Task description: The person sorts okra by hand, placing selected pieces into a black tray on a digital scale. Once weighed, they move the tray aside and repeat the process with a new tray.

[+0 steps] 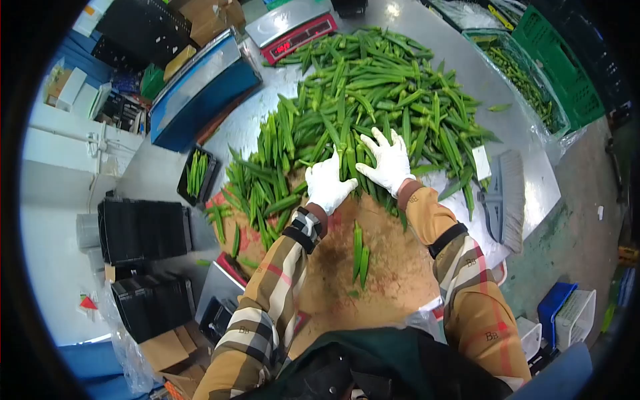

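Note:
A large heap of green okra [387, 87] covers the middle of the metal table. My left hand [329, 183], in a white glove, rests at the heap's near edge with its thumb out to the side. Just right of it, my gloved right hand [389, 162] touches the okra with its fingers spread. Several pods lie in the gap between both hands. Closer to me, a few loose okra pods [360, 255] lie on a brown, worn board [360, 300]. Some fingertips are partly hidden among the pods.
A scale with a red display [299, 39] stands behind the heap. At left is a small black tray [199, 175] with okra; stacked black crates [143, 230] stand beyond. A grey brush [503, 200] lies at right, near a green crate [557, 63].

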Demonstrator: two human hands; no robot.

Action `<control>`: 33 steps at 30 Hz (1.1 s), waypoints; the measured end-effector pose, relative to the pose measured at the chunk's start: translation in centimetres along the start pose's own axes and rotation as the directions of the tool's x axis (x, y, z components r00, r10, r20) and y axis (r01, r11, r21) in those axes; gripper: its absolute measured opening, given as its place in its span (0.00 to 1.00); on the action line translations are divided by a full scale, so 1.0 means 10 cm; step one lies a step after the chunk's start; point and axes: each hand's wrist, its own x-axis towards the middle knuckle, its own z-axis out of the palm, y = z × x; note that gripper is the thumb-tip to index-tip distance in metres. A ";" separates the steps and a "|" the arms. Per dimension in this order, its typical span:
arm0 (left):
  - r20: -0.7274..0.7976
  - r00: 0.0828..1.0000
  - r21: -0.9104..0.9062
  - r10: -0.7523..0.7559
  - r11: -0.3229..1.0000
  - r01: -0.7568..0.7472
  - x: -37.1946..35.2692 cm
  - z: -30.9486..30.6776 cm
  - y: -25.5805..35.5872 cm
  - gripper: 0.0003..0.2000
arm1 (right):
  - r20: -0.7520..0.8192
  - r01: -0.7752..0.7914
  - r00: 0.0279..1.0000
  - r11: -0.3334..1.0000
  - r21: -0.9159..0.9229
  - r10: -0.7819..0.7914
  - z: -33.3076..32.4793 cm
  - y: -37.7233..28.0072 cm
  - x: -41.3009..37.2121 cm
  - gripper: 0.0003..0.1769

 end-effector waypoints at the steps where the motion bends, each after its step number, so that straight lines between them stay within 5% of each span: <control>1: 0.061 0.998 -0.064 -0.035 0.997 0.039 -0.19 0.04 -0.02 0.43 | 0.000 0.031 1.000 0.996 0.089 -0.032 0.06 -0.02 -0.18 0.44; 4: 0.162 0.983 -0.126 -0.081 0.987 0.103 -0.85 0.22 -0.03 0.43 | 0.011 0.155 0.988 0.981 0.120 -0.157 0.15 -0.09 -0.77 0.44; 11: 0.123 0.991 0.170 0.054 0.983 -0.074 -2.21 0.21 0.20 0.40 | 0.093 0.394 0.903 0.895 0.207 -0.419 0.06 -0.12 -2.15 0.41; 21: 0.161 0.986 0.063 0.043 0.997 -0.054 -3.38 0.40 0.20 0.43 | -0.035 0.022 0.999 0.992 -0.121 -0.027 -0.20 0.41 -2.98 0.36; 25: 0.040 0.996 -0.352 -0.079 0.932 0.088 -3.64 0.56 -0.04 0.35 | -0.262 0.181 0.958 0.957 0.225 -0.120 -0.13 0.01 -3.22 0.21; 27: 0.021 0.962 -0.609 -0.273 0.759 0.229 -3.75 0.61 -0.11 0.30 | -0.051 0.120 0.993 0.960 0.254 -0.110 -0.04 -0.27 -3.41 0.17; 29: 0.003 0.901 -0.874 -0.435 0.436 0.214 -3.81 0.78 -0.23 0.25 | -0.008 0.121 0.993 0.967 0.224 -0.122 0.18 -0.44 -3.54 0.17; 31: 0.075 0.871 -0.906 -0.486 0.331 0.263 -3.83 0.70 -0.27 0.21 | -0.027 0.075 0.997 0.970 0.233 -0.071 0.32 -0.57 -3.58 0.19; 33: -0.125 0.910 -0.688 -0.396 0.695 0.208 -3.80 0.68 -0.24 0.19 | 0.022 -0.035 0.999 0.963 0.266 0.030 0.40 -0.64 -3.58 0.20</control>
